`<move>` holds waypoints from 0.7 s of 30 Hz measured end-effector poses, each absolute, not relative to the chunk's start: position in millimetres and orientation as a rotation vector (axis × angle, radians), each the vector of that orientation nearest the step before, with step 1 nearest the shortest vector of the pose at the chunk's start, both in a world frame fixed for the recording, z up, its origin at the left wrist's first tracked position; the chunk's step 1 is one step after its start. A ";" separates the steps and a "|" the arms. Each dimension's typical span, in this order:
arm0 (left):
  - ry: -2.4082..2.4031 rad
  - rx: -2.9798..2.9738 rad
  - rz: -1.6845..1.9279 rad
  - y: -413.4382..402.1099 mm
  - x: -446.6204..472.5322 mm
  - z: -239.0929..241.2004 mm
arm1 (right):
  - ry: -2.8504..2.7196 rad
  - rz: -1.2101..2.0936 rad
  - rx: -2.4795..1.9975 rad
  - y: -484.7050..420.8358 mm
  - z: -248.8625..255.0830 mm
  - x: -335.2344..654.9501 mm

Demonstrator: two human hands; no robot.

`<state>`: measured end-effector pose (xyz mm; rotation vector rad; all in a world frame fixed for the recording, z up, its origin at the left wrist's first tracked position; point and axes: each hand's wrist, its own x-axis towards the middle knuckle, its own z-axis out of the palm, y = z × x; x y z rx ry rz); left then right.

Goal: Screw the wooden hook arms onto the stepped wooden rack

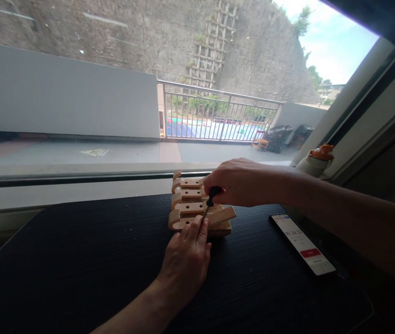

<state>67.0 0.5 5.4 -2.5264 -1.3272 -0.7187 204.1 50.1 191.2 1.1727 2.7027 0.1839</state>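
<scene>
My right hand (242,183) is wrapped round the black handle of a screwdriver (213,195), its shaft slanting down to the left. The tip meets the front of a wooden piece with several curved hooks (188,207), where my left hand's fingers hide the exact contact. My left hand (190,253) presses its fingers together on the nearest hook strip and steadies it. Dark holes show along the pale strips. A flat, angled wooden slat (222,215) lies at the right side of the piece, over a wooden block (223,230).
All this sits on a black table (96,260) against a window. A phone with a running timer (303,246) lies to the right, below my right forearm. Behind that arm stands a bottle with an orange top (317,160). The white window ledge (113,188) borders the far edge.
</scene>
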 end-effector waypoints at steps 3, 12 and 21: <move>-1.342 -2.536 -0.708 -1.0 66.8 5.9 | 2.672 0.192 1.228 47.9 189.5 198.3; -1.308 -2.516 -0.745 -0.9 65.2 4.7 | 2.700 0.154 1.250 50.4 192.6 200.7; -1.335 -2.537 -0.700 -2.2 66.2 6.1 | 2.768 0.089 1.277 51.3 186.3 199.3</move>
